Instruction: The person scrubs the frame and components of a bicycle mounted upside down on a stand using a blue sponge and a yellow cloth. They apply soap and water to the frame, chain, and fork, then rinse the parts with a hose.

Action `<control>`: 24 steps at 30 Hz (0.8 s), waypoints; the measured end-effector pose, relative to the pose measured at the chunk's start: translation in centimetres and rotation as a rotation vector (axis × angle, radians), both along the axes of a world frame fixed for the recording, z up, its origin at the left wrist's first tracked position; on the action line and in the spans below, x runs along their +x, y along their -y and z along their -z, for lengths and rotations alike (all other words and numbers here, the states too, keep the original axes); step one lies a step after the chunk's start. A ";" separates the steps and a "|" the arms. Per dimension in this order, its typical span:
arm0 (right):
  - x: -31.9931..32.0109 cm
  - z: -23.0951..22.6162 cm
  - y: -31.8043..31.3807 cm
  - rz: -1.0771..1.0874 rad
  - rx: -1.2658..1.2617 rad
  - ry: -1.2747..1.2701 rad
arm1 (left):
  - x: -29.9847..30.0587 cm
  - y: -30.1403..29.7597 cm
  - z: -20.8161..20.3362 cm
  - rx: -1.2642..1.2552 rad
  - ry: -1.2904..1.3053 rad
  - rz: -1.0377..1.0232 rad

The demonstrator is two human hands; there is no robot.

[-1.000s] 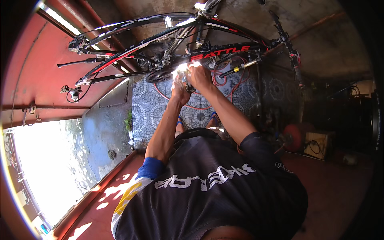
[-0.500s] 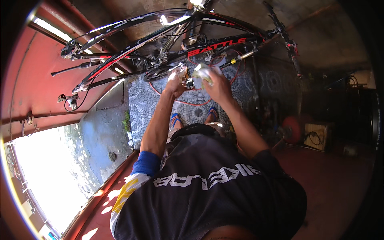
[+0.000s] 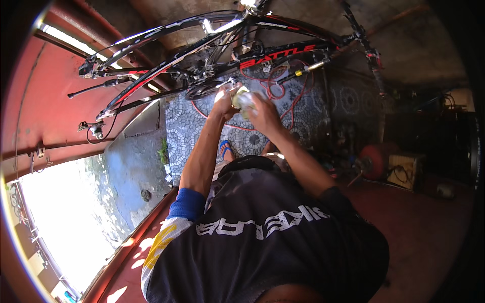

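My left hand [image 3: 222, 105] is closed around a small silver-and-dark metal bicycle part, now mostly hidden behind the sponge; its exact kind I cannot make out. A pale yellowish, foamy sponge [image 3: 243, 99] is gripped in my right hand [image 3: 264, 115], pressed up against that part. The right hand is slightly blurred. Just beyond both hands a black bicycle frame [image 3: 278, 55] with red and white markings hangs across the view. Its chainring [image 3: 204, 92] sits close to the left fingers.
An orange-red hose [image 3: 294, 108] loops over the patterned stone floor [image 3: 184, 136]. On the left stands a red wall [image 3: 40, 101] beside a bright opening. The handlebar [image 3: 371, 55] reaches out at the far right. A wooden box [image 3: 404, 171] and a red round object [image 3: 373, 161] lie to the right.
My right hand has moved left with the sponge, from a little apart to against the part in my left hand, covering it. My view has shifted slightly.
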State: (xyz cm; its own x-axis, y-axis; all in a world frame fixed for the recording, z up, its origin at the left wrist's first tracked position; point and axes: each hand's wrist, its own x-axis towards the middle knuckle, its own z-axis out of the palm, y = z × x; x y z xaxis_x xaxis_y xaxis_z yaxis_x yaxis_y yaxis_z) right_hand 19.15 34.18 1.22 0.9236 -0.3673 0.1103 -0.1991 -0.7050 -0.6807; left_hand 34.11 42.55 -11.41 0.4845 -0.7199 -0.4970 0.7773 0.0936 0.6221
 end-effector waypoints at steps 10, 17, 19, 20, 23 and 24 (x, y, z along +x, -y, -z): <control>-0.5 1.5 2.5 0.186 0.067 -0.017 | -1.2 1.2 -1.3 0.198 -0.039 0.027; -5.1 6.1 3.3 -0.029 0.072 -0.094 | -1.3 0.9 0.7 0.167 -0.080 0.023; -5.2 5.0 3.5 0.024 -0.002 -0.133 | -1.6 0.6 0.0 0.124 -0.056 0.010; -5.0 4.1 2.9 0.002 -0.031 -0.082 | -1.5 0.5 0.8 0.070 -0.079 -0.013; -3.8 3.9 1.6 -0.090 -0.159 0.012 | -1.2 0.3 1.8 -0.074 -0.101 -0.072; -3.8 4.1 2.0 -0.042 -0.099 -0.084 | -1.6 0.0 2.0 -0.098 -0.120 -0.062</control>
State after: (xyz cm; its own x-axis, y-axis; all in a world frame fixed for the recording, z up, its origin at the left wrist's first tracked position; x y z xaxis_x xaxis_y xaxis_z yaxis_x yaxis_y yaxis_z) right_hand 15.30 32.20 -2.93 0.9453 -0.3196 0.0654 -0.2219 -0.7769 -0.5892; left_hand 32.53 42.53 -13.41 0.4708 -0.7382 -0.4831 0.8363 0.1990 0.5108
